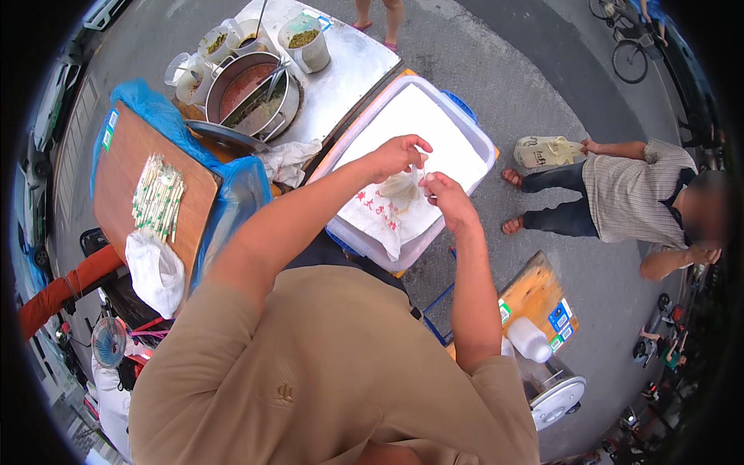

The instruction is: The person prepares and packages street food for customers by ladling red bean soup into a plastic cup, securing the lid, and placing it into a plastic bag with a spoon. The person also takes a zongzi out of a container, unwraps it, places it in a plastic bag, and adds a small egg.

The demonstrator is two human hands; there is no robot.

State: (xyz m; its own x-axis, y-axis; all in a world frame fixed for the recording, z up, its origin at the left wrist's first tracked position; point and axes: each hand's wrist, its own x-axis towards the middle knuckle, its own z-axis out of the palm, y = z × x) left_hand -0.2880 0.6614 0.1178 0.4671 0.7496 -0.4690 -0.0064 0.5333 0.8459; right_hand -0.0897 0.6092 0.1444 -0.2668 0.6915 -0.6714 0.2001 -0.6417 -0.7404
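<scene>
Both my hands meet over a plastic tub [401, 256] lined with white cloth [418, 113]. My left hand [401, 157] pinches the top of a thin, clear plastic bag [400, 187] from the left. On its right side, my right hand [444, 195] has its fingertips on the gathered neck of the same bag. Something pale lies inside the bag; what it is cannot be told. Below the bag, a white cloth or bag with red writing [372, 218] lies across the tub's near part.
A metal table [349, 78] holds a divided pot [290, 107] of red and dark liquid and plastic jugs [311, 55]. Wrapped chopsticks [157, 197] lie on a brown board [116, 174] at left. At right a person [633, 192] holds a bag, and white plastic containers [529, 339] rest near a wooden board [537, 290].
</scene>
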